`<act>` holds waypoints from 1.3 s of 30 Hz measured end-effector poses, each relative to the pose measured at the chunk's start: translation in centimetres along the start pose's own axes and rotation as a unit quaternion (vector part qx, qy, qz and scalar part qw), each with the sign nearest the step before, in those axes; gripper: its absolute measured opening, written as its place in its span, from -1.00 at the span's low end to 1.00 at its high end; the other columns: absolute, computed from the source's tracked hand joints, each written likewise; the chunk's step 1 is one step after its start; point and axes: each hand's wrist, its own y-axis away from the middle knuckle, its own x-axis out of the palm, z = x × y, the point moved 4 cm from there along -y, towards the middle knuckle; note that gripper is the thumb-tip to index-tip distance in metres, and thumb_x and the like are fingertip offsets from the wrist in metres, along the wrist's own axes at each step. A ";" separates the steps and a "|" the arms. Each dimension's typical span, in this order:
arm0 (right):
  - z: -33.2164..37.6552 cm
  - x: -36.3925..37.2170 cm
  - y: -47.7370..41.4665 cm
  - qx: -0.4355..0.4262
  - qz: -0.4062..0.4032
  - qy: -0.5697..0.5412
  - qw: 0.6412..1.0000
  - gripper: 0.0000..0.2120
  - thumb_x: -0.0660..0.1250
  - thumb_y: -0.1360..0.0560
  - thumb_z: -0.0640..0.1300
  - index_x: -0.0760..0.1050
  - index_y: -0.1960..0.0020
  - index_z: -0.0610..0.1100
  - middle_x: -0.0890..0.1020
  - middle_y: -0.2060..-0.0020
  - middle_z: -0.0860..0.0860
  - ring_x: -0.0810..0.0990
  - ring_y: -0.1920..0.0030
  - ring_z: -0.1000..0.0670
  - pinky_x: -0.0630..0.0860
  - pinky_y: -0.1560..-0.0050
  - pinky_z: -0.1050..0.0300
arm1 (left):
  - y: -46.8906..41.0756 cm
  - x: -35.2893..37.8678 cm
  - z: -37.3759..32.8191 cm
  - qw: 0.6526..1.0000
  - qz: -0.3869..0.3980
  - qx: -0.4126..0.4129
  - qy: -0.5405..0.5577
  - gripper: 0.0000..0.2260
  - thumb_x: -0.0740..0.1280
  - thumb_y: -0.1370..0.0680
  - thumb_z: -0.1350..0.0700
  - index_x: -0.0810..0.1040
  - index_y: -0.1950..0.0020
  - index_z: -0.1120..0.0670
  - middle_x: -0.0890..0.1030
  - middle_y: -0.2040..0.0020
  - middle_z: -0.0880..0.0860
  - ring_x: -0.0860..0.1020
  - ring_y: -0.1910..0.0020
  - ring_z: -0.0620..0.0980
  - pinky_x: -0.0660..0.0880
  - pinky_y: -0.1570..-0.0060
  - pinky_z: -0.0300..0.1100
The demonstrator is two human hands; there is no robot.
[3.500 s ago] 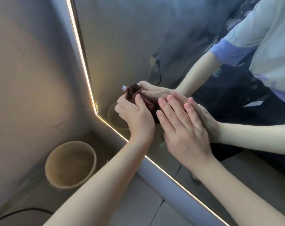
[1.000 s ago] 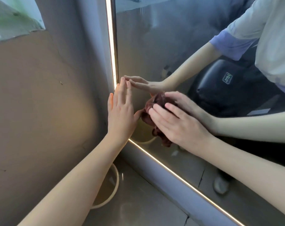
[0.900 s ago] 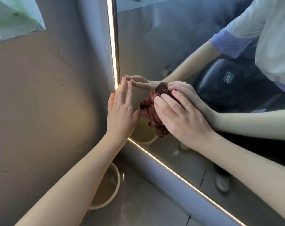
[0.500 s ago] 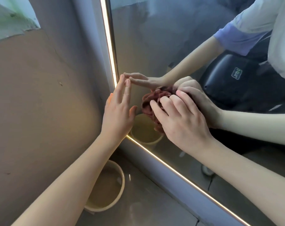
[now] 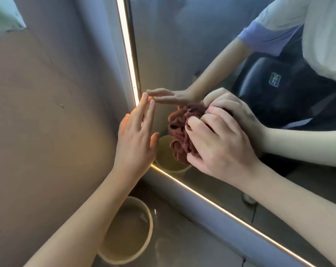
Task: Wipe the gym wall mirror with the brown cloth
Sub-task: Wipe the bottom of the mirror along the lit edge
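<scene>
The wall mirror fills the right of the view, edged by a lit strip down its left side and along its bottom. A crumpled brown cloth is bunched against the glass near the lower left corner. My right hand grips the cloth with curled fingers and presses it to the mirror. My left hand lies flat with straight fingers, its fingertips touching the glass beside the lit left edge. Both hands and the cloth are doubled in the reflection.
A round beige bucket holding water stands on the floor below the mirror's corner. A brownish wall runs along the left. The reflection shows a person's white and blue sleeve and a black padded seat.
The cloth passed from my left hand to my right. My left hand opened flat at the mirror's left edge. My right hand has curled tighter on the cloth, shifting it slightly.
</scene>
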 end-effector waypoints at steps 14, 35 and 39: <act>1.2 1.6 1.5 -0.093 0.082 0.080 0.989 -0.69 0.19 -0.64 -0.27 0.58 -0.30 -0.15 0.64 -0.21 -0.14 0.46 -0.29 -0.16 0.32 -0.39 -0.05 | -0.2 -0.4 1.4 0.998 -0.005 0.057 -0.009 -0.32 0.38 -0.56 0.13 0.11 -0.59 0.10 0.21 -0.56 0.18 0.18 -0.47 0.15 0.22 -0.39 0.27; 0.6 1.0 1.7 0.018 0.009 0.178 0.984 -0.71 0.23 -0.64 -0.21 0.55 -0.33 -0.12 0.59 -0.28 -0.13 0.39 -0.34 -0.18 0.17 -0.47 -0.09 | 0.0 0.0 1.3 0.998 0.042 0.048 0.025 -0.22 0.41 -0.55 0.20 -0.02 -0.60 0.07 0.08 -0.62 0.11 0.10 -0.58 0.16 0.14 -0.50 0.19; 2.5 4.0 5.1 -0.105 0.160 0.192 0.962 -0.60 0.24 -0.60 -0.15 0.45 -0.41 -0.19 0.51 -0.37 -0.12 0.30 -0.40 -0.19 0.13 -0.50 -0.09 | 0.0 0.0 1.2 0.998 0.042 0.046 0.028 -0.23 0.41 -0.55 0.18 -0.03 -0.58 0.06 0.08 -0.62 0.12 0.11 -0.58 0.18 0.14 -0.49 0.20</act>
